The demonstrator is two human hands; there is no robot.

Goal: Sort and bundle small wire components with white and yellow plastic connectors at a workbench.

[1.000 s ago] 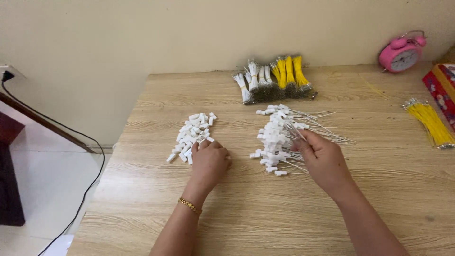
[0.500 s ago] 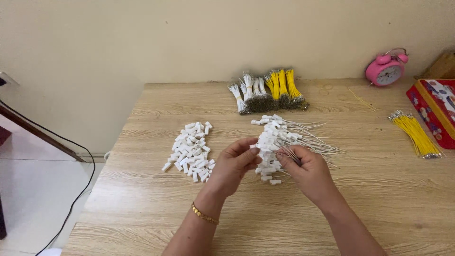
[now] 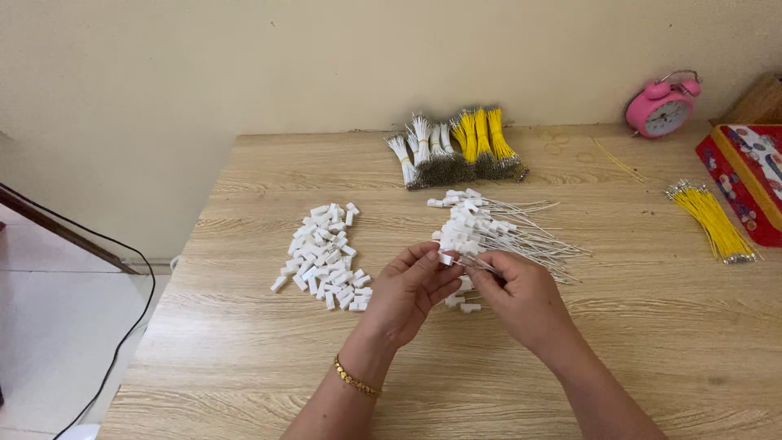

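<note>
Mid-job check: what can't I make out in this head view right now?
- Small white connector pinched between left hand and right hand: fingers cover most of it, so its seating on the wire cannot be told.
- Red box: cut off by the right edge.
- Pink alarm clock: dial too small to read.

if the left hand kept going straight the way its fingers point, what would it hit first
Probably the pile of white wires with plugs, just beyond the left hand and the small white plug it pinches. Depth is hard to judge.
</note>
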